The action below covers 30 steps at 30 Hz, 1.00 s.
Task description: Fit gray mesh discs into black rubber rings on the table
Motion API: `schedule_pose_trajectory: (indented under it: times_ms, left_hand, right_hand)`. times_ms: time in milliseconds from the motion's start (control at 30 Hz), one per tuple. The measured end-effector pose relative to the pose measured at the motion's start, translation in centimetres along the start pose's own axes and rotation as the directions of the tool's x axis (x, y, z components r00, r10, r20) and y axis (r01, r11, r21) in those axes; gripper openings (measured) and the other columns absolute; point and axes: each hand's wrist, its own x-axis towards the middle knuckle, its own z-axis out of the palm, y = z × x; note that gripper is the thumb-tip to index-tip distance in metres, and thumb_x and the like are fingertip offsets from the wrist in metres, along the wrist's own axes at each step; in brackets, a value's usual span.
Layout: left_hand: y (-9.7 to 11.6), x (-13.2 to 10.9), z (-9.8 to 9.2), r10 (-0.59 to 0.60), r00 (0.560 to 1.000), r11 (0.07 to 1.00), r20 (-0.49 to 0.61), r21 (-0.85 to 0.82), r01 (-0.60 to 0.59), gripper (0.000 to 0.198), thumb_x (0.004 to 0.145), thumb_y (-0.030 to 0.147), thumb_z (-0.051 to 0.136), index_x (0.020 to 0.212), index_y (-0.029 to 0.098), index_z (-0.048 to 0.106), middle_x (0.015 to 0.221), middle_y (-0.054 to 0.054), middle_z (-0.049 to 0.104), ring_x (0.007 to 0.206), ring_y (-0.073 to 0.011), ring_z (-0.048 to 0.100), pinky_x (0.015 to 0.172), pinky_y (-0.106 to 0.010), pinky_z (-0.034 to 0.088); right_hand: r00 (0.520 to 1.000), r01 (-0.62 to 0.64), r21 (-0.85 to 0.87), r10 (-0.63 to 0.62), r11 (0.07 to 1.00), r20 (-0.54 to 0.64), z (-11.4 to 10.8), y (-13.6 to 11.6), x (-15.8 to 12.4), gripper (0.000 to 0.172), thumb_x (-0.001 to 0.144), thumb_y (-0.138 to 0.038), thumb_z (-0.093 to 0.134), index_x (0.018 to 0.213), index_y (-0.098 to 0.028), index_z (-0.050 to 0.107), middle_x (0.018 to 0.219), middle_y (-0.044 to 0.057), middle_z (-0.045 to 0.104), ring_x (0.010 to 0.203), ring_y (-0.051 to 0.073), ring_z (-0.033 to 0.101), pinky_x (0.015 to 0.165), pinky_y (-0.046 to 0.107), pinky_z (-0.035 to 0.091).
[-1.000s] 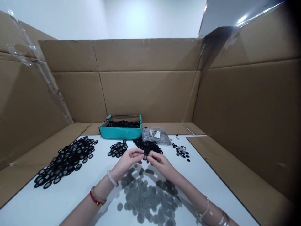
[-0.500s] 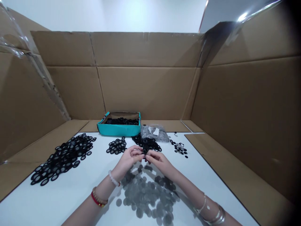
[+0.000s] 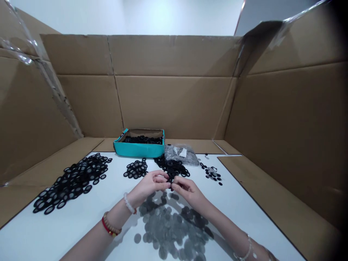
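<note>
My left hand (image 3: 153,183) and my right hand (image 3: 189,190) meet at the middle of the white table, fingertips pinched together. Between them is a small black ring (image 3: 169,182), partly hidden by the fingers. Just behind the fingertips lies a heap of black rings (image 3: 174,167). Below my hands spreads a pile of thin grey translucent discs (image 3: 165,226), some of them darkened by shadow. A small group of black rings with grey centres (image 3: 136,169) sits to the left of my left hand.
A long heap of black rings with pale centres (image 3: 73,181) covers the left side. At the back stand a teal box (image 3: 138,149) of black rings and a clear plastic bag (image 3: 181,154). Scattered small pieces (image 3: 213,173) lie right. Cardboard walls (image 3: 174,105) surround the table.
Both hands stay together at nearly the same spot, with the fingers slightly shifted around the small black ring. The whole view has moved a little.
</note>
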Motion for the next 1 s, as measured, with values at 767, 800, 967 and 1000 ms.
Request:
schedule_pose_trajectory:
  times_ms: [767,800,967,1000]
  left_hand:
    - [-2.3,1.7,-8.8,0.599,0.722,0.407,-0.348,0.908,0.100,0.021,0.076,0.020,0.052,0.087,0.016,0.069,0.092,-0.016,0.065,0.095,-0.0364,0.054,0.082,-0.051,0.036]
    - [-1.9,1.6,-8.1,0.620,0.711,0.387,-0.333,0.917,0.091,0.023,0.077,0.020,0.051,0.093,0.016,0.067,0.098,-0.016,0.062,0.099,-0.0361,0.052,0.083,-0.051,0.036]
    - [2.4,-3.4,-2.3,0.825,0.555,0.047,0.108,0.965,-0.257,0.031,0.078,0.011,0.051,0.107,0.023,0.055,0.106,-0.011,0.056,0.103,-0.0260,0.049,0.089,-0.044,0.042]
    - [3.2,-5.1,-1.2,0.852,0.463,-0.076,0.245,0.932,-0.354,0.035,0.075,0.006,0.052,0.104,0.026,0.055,0.100,-0.009,0.058,0.097,-0.0245,0.051,0.085,-0.044,0.044]
  right_hand:
    - [0.938,-0.112,-0.193,0.167,0.975,0.304,0.6,0.1,-0.9,0.025,0.086,-0.033,0.048,0.067,-0.017,0.050,0.058,-0.005,0.039,0.054,0.010,0.035,0.050,0.021,0.027]
    - [0.933,-0.108,-0.201,0.169,0.974,0.318,0.5,0.4,-0.9,0.024,0.084,-0.032,0.051,0.066,-0.017,0.049,0.057,-0.005,0.036,0.053,0.009,0.033,0.049,0.021,0.026]
    - [0.901,-0.109,-0.252,0.203,0.962,0.383,0.4,0.7,-0.7,0.022,0.077,-0.030,0.059,0.064,-0.018,0.046,0.055,-0.007,0.031,0.050,0.008,0.029,0.047,0.021,0.024]
    - [0.913,-0.083,-0.254,0.175,0.964,0.368,0.4,-0.1,-0.7,0.021,0.077,-0.029,0.058,0.064,-0.019,0.045,0.056,-0.006,0.033,0.051,0.009,0.031,0.048,0.021,0.026]
